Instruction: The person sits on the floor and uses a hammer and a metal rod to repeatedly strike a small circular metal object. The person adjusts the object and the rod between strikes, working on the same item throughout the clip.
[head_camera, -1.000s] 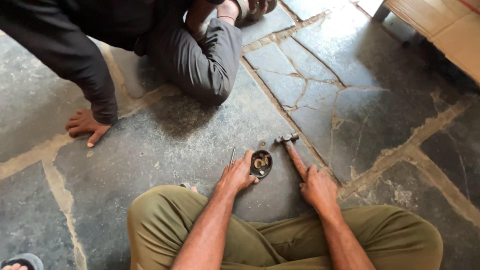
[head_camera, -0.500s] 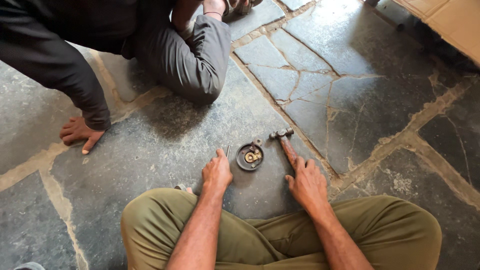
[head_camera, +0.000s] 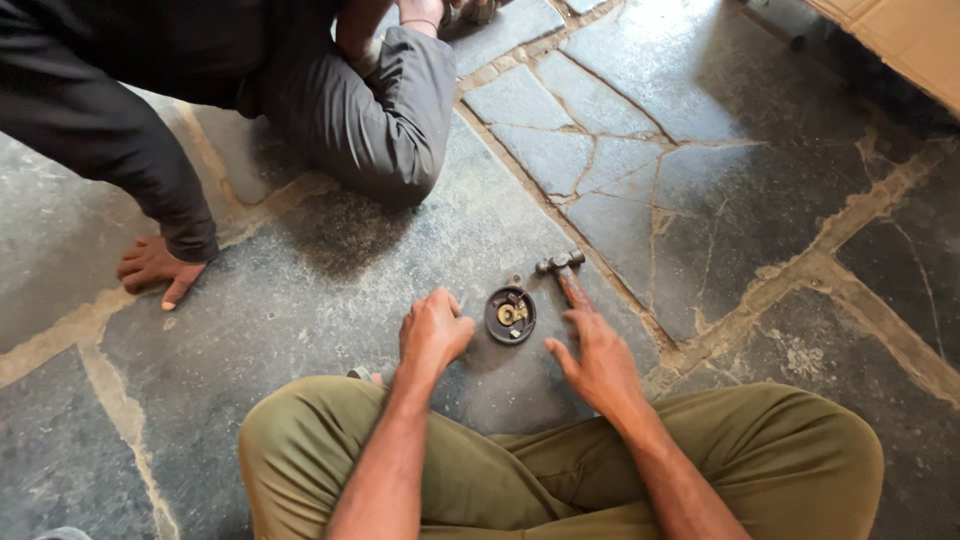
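The person sits cross-legged on a stone floor, both hands out in front of the knees; between the hands lies a small round dark metal part, flat on the slab, its open face up and a brass-coloured piece showing at its centre. The left hand hovers just beside the part on its left, fingers curled loosely inward and holding nothing, not touching it as far as can be seen; the right hand is spread, fingers apart and empty, its fingertips at or just over the wooden handle of a small hammer; whether they touch the handle cannot be told. The hammer lies on the floor just right of the round part, its metal head pointing away from the person.

Judging by how things lie, the round part is set down with its inside exposed, but neither it nor the hammer is gripped; any work on the part itself looks not yet in hand.

Across the floor another person crouches, one bare hand planted flat on the stone, well apart from the part.
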